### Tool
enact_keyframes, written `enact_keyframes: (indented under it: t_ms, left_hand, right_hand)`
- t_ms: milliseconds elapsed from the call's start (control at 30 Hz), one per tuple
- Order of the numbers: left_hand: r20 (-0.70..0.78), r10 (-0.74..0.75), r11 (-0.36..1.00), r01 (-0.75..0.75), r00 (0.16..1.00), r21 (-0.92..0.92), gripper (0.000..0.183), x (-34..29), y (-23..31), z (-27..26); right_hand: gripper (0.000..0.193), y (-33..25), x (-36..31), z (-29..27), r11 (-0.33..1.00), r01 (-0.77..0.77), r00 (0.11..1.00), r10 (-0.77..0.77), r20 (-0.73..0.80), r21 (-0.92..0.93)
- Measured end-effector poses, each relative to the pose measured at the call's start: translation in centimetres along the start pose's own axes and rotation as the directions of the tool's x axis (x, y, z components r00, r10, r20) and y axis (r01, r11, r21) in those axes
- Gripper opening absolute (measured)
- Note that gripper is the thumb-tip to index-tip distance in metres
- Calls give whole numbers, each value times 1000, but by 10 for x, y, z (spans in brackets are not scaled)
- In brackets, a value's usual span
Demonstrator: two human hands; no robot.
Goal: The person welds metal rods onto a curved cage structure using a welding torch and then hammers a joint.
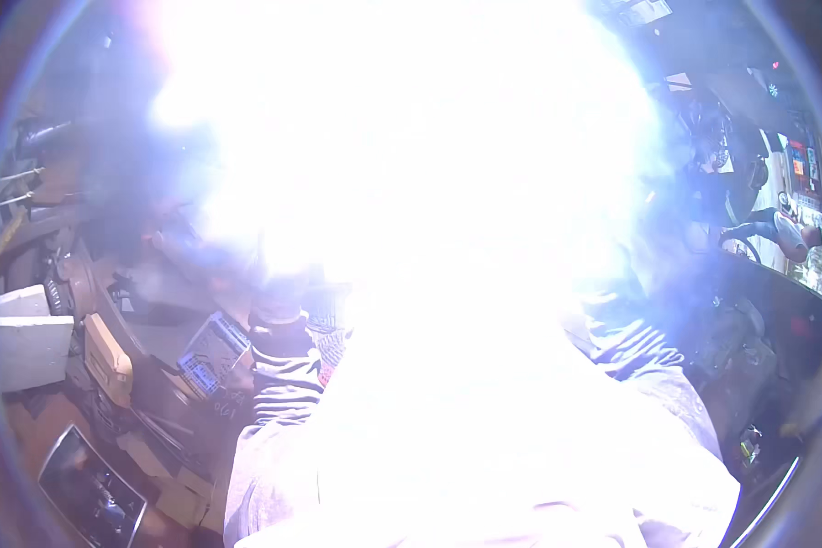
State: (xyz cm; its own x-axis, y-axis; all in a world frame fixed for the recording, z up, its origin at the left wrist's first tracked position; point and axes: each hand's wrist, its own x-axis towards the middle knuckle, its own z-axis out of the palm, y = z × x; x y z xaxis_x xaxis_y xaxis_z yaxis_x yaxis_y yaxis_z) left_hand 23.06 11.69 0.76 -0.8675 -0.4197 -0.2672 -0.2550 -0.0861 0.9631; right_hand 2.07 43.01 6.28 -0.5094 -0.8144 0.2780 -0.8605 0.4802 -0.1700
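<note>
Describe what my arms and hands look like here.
Your left sleeve and right sleeve look pale, whitish-grey, bunched into close, wrinkled folds along the forearms. Strong glare washes out their true colour and hides your hands, so gloves or cuff details cannot be made out.

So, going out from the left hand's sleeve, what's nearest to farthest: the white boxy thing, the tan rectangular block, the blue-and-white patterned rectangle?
Glare obscures the left hand; judging in the head view from its pale wrinkled sleeve:
1. Blue-and-white patterned rectangle: just left.
2. Tan rectangular block: farther left.
3. White boxy thing: near the left edge.
</note>
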Motion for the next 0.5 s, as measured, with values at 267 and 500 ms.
enact_keyframes:
  t_ms: [267, 500]
  left_hand:
    - [-49, -74, 989, 80, 996, 128, 33, -3, 8, 3]
    - [74, 177, 801, -188, 981, 568, 36, -6, 7, 9]
  right_hand:
    - [43, 2, 13, 0, 970, -109, 993, 99, 57, 217]
    - [52, -4, 16, -2, 958, -159, 983, 131, 129, 237]
